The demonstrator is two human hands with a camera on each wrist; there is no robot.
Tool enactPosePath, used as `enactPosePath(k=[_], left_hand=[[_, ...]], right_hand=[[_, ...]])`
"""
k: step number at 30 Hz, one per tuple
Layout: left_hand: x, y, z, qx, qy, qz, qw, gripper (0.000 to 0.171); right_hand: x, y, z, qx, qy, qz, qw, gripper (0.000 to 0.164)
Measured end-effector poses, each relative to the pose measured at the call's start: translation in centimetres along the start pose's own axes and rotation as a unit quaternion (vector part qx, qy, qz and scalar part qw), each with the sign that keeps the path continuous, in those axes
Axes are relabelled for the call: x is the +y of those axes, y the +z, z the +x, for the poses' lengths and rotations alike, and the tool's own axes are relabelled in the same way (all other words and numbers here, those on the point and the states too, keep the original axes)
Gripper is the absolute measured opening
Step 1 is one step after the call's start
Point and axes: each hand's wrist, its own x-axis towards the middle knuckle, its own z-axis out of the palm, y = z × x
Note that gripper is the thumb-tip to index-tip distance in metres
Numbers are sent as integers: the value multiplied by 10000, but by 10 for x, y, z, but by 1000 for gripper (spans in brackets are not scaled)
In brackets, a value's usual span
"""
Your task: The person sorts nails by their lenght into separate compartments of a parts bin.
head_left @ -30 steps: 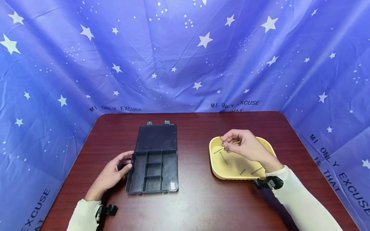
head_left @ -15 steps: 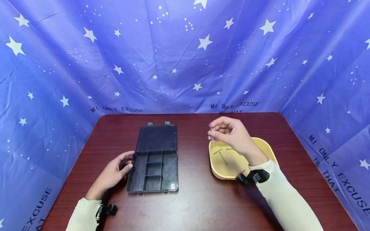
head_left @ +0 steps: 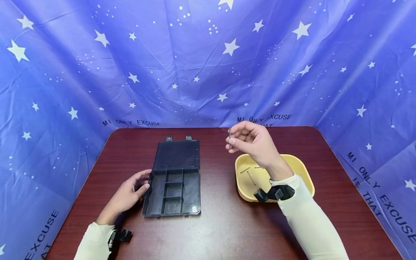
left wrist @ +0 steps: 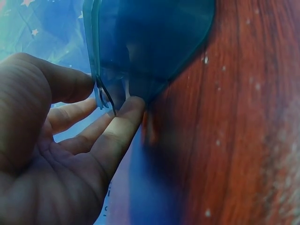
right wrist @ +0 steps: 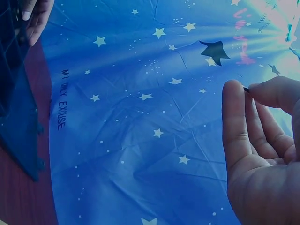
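Observation:
In the head view my left hand (head_left: 125, 195) holds the left side of a black divided storage box (head_left: 156, 193), thumb and fingers at its edge. The left wrist view shows that thumb (left wrist: 72, 86) against the box's rim, with fingers along its side. My right hand (head_left: 255, 144) pinches one thin metal nail (head_left: 230, 137) between thumb and fingers, held nearly upright above the far left corner of a yellow tray (head_left: 239, 195). Only a short dark end of the nail (right wrist: 246, 89) shows in the right wrist view. Several compartments of the box are visible, with nothing seen inside.
More nails (head_left: 251, 178) lie in the yellow tray, partly hidden by my right forearm. The box's lid (head_left: 177, 155) is folded back flat, its latches toward the far edge. A dark red table (head_left: 217, 224) lies beneath, and a blue starred cloth (head_left: 195, 54) hangs around it.
My right hand has lifted the nail up from the tray and moved left and away, turning the nail upright. My left hand stays at the box.

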Motion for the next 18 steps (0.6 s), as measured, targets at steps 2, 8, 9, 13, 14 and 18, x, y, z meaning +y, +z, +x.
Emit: enactPosePath(k=[2,8,9,13,14,18], left_hand=[[2,-1,-1,31,22,28,10000,52],[3,1,-2,114,37,188,9998,51],[3,1,-2,128,22,213,9997,51],[4,0,-2,159,22,303,9994,51],[5,0,-2,150,23,310,9994,51],[7,0,-1,149,56,277,9995,52]], right_hand=[[4,2,1,15,-72,124,9999,31],[17,16,5,47,-50,329,9994,32],[20,20,6,51,-14,357,9993,33],[34,38,11,111,177,488,9986,30],[38,43,12,124,232,510,9984,29],[57,63,17,159,528,511,9972,22]])
